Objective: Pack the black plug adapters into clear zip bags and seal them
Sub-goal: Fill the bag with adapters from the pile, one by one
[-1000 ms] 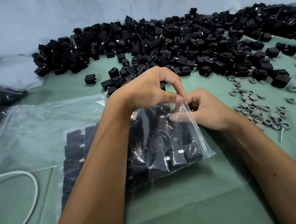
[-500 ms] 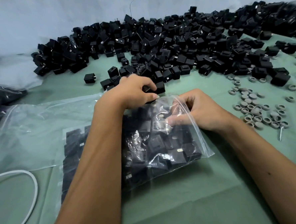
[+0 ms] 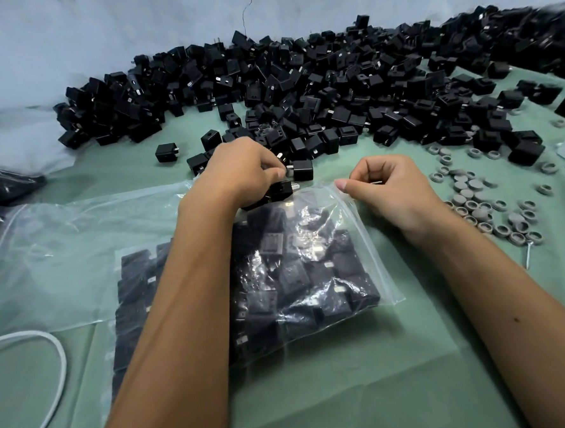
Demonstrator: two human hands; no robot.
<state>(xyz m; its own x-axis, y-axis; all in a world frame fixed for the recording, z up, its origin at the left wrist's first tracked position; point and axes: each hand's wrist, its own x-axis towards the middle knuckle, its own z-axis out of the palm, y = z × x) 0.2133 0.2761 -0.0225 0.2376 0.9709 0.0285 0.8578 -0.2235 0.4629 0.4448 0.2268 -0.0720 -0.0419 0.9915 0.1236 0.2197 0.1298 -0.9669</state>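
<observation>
Clear zip bag (image 3: 311, 278) bulges with black adapters; right hand (image 3: 395, 190) pinches its rim, left hand (image 3: 238, 170) clutches adapter (image 3: 281, 190).

The green-covered bench (image 3: 351, 391) carries a heap of black plug adapters (image 3: 333, 88), a filled zip bag (image 3: 311, 278), grey rings (image 3: 482, 201), empty clear bags (image 3: 62, 253) and a white cable (image 3: 56, 353).

- Wall (image 3: 98, 33): pale bluish-white, plain, with a thin dark crack (image 3: 244, 16) running down near the centre.
- Counter (image 3: 351, 391): covered in a muted green sheet, faintly creased.
- Light: soft, even, with dim shadows on the green sheet.
</observation>
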